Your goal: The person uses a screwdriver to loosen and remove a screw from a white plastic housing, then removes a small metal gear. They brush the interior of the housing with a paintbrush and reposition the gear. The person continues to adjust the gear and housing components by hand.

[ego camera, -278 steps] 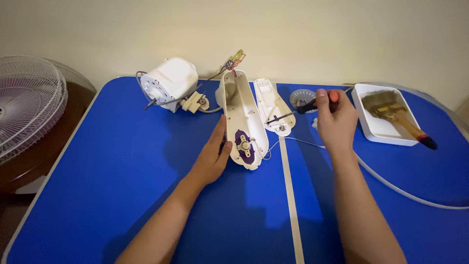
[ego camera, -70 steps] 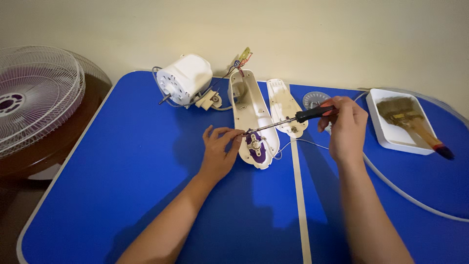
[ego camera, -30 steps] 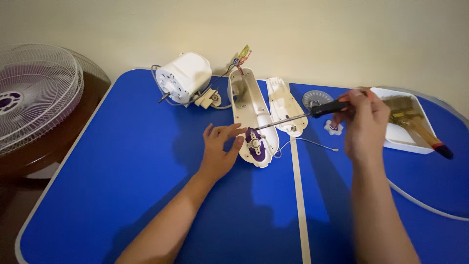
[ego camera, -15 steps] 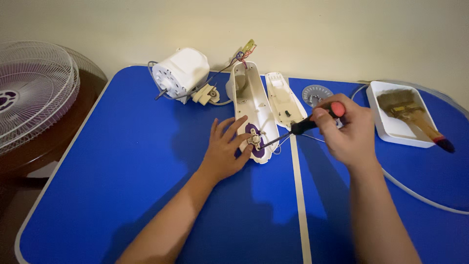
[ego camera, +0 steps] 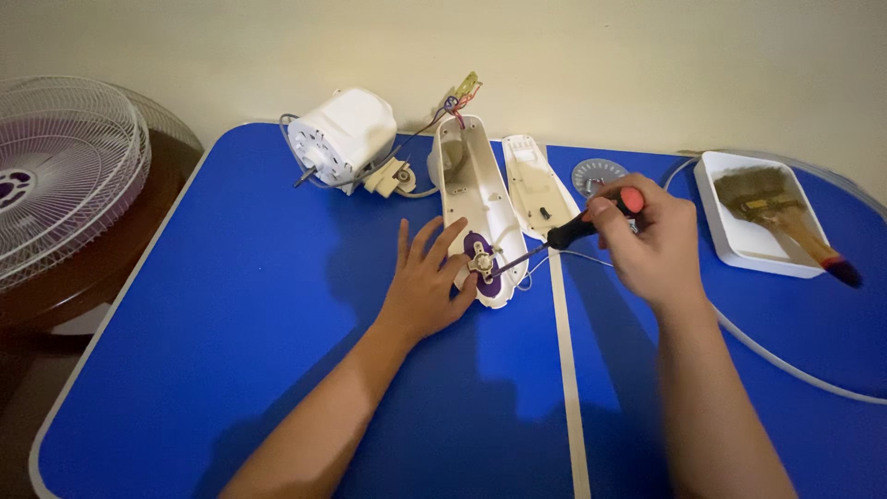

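While right hand point(ego camera: 647, 242) holds it, screwdriver point(ego camera: 564, 236) slants down-left, tip at casing point(ego camera: 476, 189)

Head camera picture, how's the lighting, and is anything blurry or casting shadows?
Head view: soft, even indoor light with no harsh glare; the left hand and forearm throw a dark shadow onto the blue table; the right hand on the screwdriver is slightly motion-blurred; the white tray and fan grille look reasonably sharp.

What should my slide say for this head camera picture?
Left hand steadies a fan housing; right hand holds a screwdriver.
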